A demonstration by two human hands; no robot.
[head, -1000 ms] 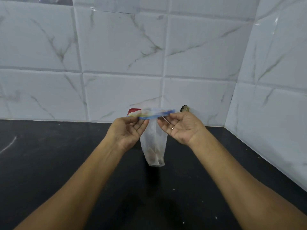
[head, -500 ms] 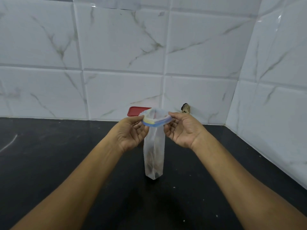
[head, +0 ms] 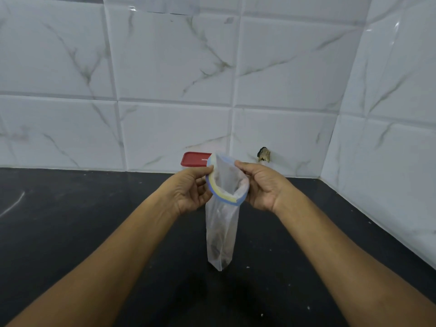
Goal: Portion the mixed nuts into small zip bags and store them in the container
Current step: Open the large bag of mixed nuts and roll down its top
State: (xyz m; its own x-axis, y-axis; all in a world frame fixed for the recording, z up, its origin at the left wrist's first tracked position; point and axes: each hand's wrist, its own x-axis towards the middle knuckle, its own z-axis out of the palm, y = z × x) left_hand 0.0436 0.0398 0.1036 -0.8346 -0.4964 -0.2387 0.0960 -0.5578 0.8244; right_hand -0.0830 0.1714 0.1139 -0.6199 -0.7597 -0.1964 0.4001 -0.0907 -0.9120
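A small clear zip bag (head: 220,234) with a blue and yellow zip strip hangs upright over the black counter (head: 70,232), its mouth spread wide. Brown nuts show dimly in its lower half. My left hand (head: 188,192) pinches the left side of the bag's rim. My right hand (head: 262,185) pinches the right side. Behind the bag, against the wall, stands a container with a red lid (head: 194,159), mostly hidden by my left hand and the bag.
White marble-pattern tiles (head: 165,79) form the back wall and the right wall, meeting in a corner at the right. A small dark broken spot (head: 263,155) marks the back wall just above the counter.
The bag's mouth, pulled flat between my hands a second ago, now gapes open in a ring. The bag hangs lower and straighter, and my hands have moved slightly apart.
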